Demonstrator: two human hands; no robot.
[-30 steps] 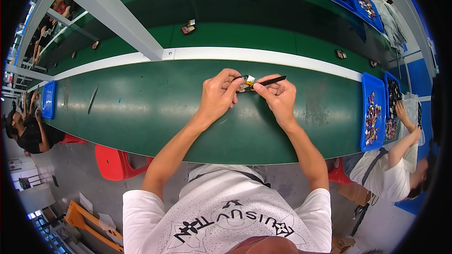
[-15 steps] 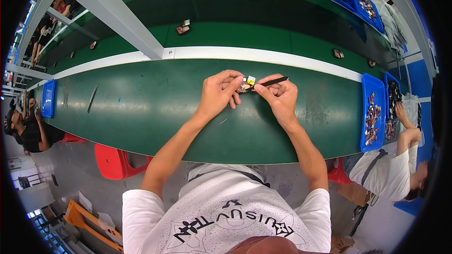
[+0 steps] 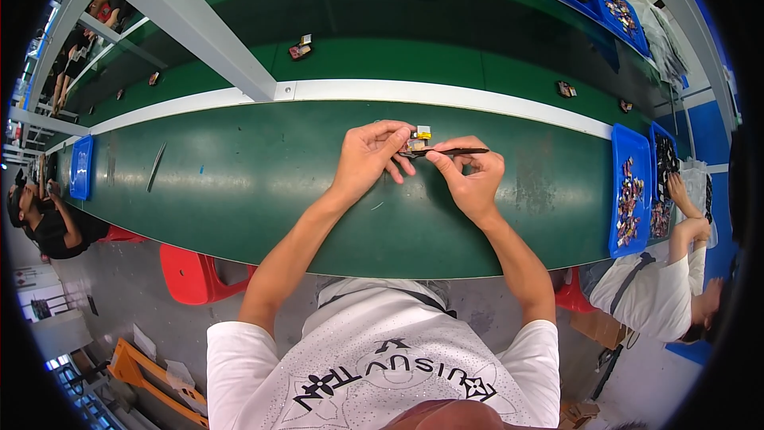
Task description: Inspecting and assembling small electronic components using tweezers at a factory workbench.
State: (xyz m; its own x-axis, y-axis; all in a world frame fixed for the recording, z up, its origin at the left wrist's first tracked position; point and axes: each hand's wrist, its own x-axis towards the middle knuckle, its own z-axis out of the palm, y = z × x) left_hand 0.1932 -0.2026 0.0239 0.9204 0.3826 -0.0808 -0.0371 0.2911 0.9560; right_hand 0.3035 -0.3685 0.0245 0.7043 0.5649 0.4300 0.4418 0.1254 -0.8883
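Over the middle of the bench, my left hand (image 3: pixel 368 158) pinches a small electronic assembly (image 3: pixel 417 144) between thumb and fingers. A silver-white block with a yellow band stands up at its far side. My right hand (image 3: pixel 473 181) is closed on slim black tweezers (image 3: pixel 461 150), held almost level. Their tip lies against the near edge of the assembly, close to my left fingertips. Fingers partly cover the assembly, so its finer parts cannot be made out.
A metal strip-like tool (image 3: pixel 157 167) lies on the green bench (image 3: pixel 263 183) at left. Blue trays of small parts (image 3: pixel 630 191) stand at right, beside a seated person (image 3: pixel 660 287). Beyond a white rail (image 3: pixel 446 95), a green belt carries several assemblies (image 3: pixel 300 49). A red stool (image 3: pixel 191 272) is at left.
The black tweezers have swung down to the near edge of the assembly, and my right hand has lowered slightly. Assemblies on the belt have shifted left. The person at far left has moved an arm.
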